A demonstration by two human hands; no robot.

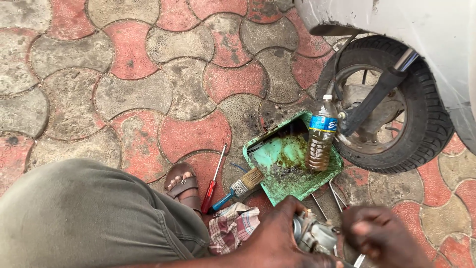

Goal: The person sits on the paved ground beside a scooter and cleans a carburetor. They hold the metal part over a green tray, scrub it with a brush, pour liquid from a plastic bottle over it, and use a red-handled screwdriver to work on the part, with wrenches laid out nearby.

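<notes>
Red-and-grey paver ground (148, 89) beside scooter wheel (391, 104); left hand (277, 238) wrapped around small metal carburettor-like part (315, 235) at bottom edge; right hand (382, 235) pinching its side, fingers bent; likely rigid, dense, oily-slick; grip the body, not protruding fittings; green tray (277, 183) just ahead.

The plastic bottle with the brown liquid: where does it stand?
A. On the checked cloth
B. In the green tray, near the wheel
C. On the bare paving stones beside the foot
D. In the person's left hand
B: the plastic bottle stands upright in the green tray, close to the wheel; the checked cloth and both hands are lower in the picture, apart from it.
</notes>
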